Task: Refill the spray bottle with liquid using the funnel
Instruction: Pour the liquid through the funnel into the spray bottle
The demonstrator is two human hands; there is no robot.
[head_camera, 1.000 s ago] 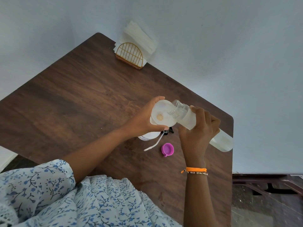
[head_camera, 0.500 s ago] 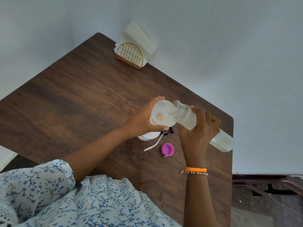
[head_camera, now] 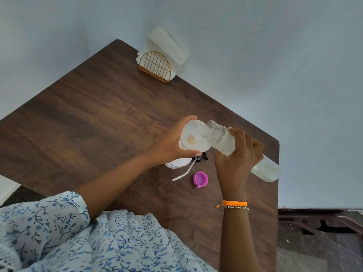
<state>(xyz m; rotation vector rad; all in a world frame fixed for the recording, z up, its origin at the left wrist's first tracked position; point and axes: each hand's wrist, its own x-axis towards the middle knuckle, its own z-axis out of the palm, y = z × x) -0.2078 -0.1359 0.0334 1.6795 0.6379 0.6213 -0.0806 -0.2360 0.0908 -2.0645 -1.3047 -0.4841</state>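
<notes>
A white funnel (head_camera: 193, 137) sits in the neck of the white spray bottle (head_camera: 177, 163), which stands on the brown table (head_camera: 88, 124). My left hand (head_camera: 170, 144) grips the funnel's rim from the left. My right hand (head_camera: 238, 154) holds a clear plastic bottle (head_camera: 266, 169) of pale liquid, tilted down to the left with its open mouth over the funnel's right edge. The spray head (head_camera: 200, 157) with its white dip tube (head_camera: 183, 172) lies on the table just in front of the spray bottle. A pink cap (head_camera: 200, 179) lies upside down beside the tube.
A gold wire napkin holder (head_camera: 156, 66) with white napkins stands at the table's far edge against the pale wall. The table's right edge (head_camera: 278, 173) runs close to my right hand. A dark wooden frame (head_camera: 322, 220) lies on the floor at lower right.
The clear bottle's base has lifted very slightly in my right hand. My left hand and the funnel have not moved.
</notes>
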